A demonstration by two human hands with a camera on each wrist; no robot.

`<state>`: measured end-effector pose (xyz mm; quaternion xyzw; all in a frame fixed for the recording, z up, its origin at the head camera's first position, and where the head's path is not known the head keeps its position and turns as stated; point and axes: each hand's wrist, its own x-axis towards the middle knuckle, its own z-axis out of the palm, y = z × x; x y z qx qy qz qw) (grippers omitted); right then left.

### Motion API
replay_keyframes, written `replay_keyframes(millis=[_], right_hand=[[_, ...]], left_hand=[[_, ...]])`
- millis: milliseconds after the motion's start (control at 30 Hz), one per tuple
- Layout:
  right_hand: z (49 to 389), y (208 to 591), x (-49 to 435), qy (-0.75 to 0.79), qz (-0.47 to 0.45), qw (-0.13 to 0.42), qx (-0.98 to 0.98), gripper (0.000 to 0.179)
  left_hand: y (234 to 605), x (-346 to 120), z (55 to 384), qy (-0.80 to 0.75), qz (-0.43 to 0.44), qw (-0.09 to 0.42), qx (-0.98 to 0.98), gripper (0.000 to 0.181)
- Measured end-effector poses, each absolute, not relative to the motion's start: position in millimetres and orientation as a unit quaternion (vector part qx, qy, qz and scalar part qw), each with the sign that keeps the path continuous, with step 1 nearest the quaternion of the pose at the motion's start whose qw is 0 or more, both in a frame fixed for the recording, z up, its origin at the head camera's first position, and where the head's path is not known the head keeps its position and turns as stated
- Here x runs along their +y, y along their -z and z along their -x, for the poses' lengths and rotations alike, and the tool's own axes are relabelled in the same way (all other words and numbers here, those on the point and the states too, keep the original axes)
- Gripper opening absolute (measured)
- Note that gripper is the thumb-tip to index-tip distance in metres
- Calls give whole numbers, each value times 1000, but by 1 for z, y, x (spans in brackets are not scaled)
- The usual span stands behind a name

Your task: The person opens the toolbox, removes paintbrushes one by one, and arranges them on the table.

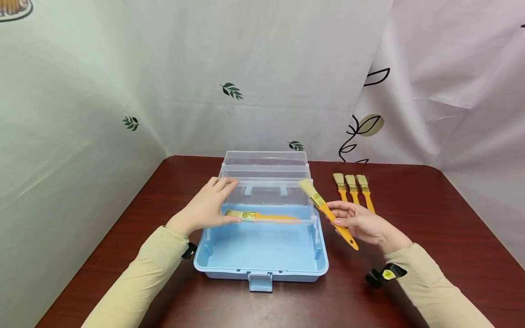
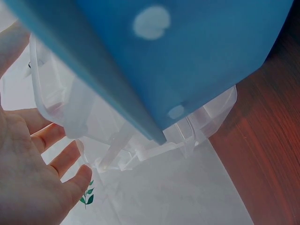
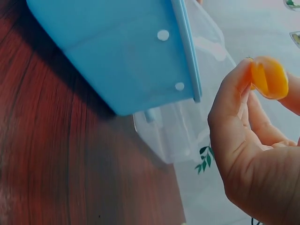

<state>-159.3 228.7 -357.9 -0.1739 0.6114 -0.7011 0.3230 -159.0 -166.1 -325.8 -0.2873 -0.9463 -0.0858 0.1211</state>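
Note:
A light blue box (image 1: 262,253) stands with its clear lid (image 1: 266,159) raised at the back. One paintbrush (image 1: 248,216) with a yellow handle lies crosswise at the box's rear; whether a clear tray or the box floor bears it, I cannot tell. My left hand (image 1: 209,202) is spread at the box's rear left, its fingers touching the clear plastic (image 2: 70,105). Right of the box, my right hand (image 1: 361,223) pinches another paintbrush (image 1: 328,212) by its yellow handle, bristles up and leaning left. The right wrist view shows that handle's end (image 3: 269,77) between thumb and fingers.
Behind my right hand, three more paintbrushes (image 1: 352,184) lie side by side on the dark red table (image 1: 434,218). A latch (image 1: 260,282) hangs at the box's front. White patterned cloth (image 1: 266,68) hangs around the table's back and sides.

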Motion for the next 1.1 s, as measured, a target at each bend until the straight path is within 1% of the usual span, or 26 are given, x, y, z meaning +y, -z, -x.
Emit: replay_keyframes(millis=[367, 533, 833, 1100], right_hand=[[159, 359, 246, 708, 162, 309, 614, 32], [161, 362, 253, 734, 173, 300, 584, 35], [168, 364, 269, 773, 194, 299, 525, 39], [175, 366, 292, 789, 162, 270, 527, 37]], left_hand=[[325, -166, 159, 88, 290, 122, -945, 94], [325, -166, 158, 90, 288, 120, -946, 94], [325, -166, 159, 89, 287, 120, -946, 94], [325, -165, 158, 89, 288, 120, -946, 94]])
